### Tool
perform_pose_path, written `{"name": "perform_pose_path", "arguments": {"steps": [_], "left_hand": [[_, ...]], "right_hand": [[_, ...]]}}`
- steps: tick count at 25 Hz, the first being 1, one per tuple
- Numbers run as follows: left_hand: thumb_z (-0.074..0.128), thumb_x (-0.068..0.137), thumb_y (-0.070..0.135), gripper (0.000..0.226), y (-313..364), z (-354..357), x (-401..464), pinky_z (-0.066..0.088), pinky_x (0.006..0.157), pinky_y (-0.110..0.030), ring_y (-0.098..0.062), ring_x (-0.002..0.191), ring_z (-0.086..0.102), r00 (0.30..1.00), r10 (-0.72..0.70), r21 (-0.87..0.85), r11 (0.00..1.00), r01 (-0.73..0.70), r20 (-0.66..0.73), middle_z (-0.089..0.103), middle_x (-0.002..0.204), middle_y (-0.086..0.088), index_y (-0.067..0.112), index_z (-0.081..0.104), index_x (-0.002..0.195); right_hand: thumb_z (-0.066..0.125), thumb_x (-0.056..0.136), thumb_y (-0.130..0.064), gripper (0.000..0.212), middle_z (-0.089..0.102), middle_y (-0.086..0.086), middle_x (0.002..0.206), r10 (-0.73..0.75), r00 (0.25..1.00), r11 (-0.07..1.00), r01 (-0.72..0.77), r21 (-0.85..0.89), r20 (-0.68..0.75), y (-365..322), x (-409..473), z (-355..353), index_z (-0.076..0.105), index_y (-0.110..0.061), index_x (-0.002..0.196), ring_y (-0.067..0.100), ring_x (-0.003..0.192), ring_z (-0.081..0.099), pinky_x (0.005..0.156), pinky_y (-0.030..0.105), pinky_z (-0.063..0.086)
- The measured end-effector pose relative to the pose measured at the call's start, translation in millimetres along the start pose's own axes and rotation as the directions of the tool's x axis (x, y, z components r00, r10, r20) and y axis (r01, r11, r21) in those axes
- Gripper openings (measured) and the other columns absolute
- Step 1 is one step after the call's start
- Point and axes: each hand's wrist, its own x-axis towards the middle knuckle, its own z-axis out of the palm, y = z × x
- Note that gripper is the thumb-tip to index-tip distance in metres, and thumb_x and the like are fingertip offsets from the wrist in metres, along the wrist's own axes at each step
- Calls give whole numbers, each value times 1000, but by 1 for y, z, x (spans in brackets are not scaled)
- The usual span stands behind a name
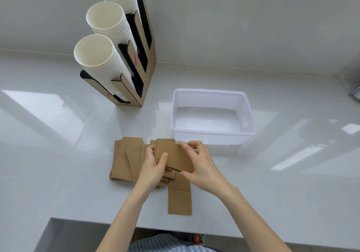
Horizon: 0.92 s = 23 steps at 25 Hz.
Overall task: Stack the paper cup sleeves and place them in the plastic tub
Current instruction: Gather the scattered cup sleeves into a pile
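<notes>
Several flat brown paper cup sleeves (127, 160) lie fanned out on the white counter near its front edge. My left hand (153, 169) and my right hand (202, 166) together hold a small bundle of sleeves (174, 155) just above the pile, the left thumb on top and the right fingers on its far and near edges. One long sleeve (179, 200) lies flat toward me, partly under the bundle. The translucent white plastic tub (246, 105) stands empty just behind and to the right of my hands.
A tall cardboard cup holder (145, 61) with three tilted stacks of white paper cups (101, 57) stands at the back left. A white wall runs behind the counter. The counter's front edge (97, 221) is close to my body.
</notes>
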Motion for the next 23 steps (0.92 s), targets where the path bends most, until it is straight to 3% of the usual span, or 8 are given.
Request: {"name": "perform_pose_path", "arguments": {"steps": [4,7,9,11,13,17,23], "left_hand": [[43,92,17,28,2,-15,7,52,60,-18,-18,95,58,989,28,-49,998,-35,-144,53,109,1,16,34,119],[42,93,18,30,0,-23,10,50,66,-22,-20,101,56,983,24,-71,997,-37,-181,52,113,-1,17,33,122],[43,92,18,31,-2,-24,12,50,68,-24,-21,103,55,983,21,-71,997,-35,-183,52,115,-3,16,33,122],[43,92,18,32,-2,-23,11,51,69,-25,-20,103,55,983,24,-68,997,-37,-181,52,115,-3,15,34,122],[43,92,17,28,-3,-23,11,51,68,-25,-19,101,55,984,27,-67,997,-39,-179,52,114,-3,17,35,119],[44,92,19,26,-5,-25,12,53,76,-32,-22,105,55,983,22,-48,998,-31,-181,52,118,-4,19,35,117],[43,92,18,30,-1,-22,10,48,61,-16,-20,105,54,985,15,-46,999,-23,-172,51,118,-2,16,34,121]], "right_hand": [[57,83,-41,68,36,3,129,244,968,968,-240,71,-60,8,-7,8,25,-18,140,17,123,33,105,28,32],[53,80,-54,66,43,7,126,378,925,921,-380,-81,-44,4,-13,29,38,-10,127,22,118,39,99,32,37],[52,76,-61,73,43,10,124,417,909,889,-408,-209,3,-6,-16,49,39,-5,121,26,114,40,95,34,36],[58,69,-65,80,45,13,118,420,906,859,-416,-298,-54,-14,-18,64,43,-1,116,29,108,44,91,37,39],[66,61,-62,80,51,14,111,398,907,833,-421,-359,-140,-16,-17,71,50,1,108,30,100,50,83,38,44],[61,77,-42,60,41,15,123,445,895,844,-434,-316,-41,-6,-16,66,39,-3,117,31,112,39,93,35,36],[61,77,-27,57,35,16,124,475,878,845,-476,-243,-66,7,-18,49,34,-4,121,31,112,37,93,32,35]]}}
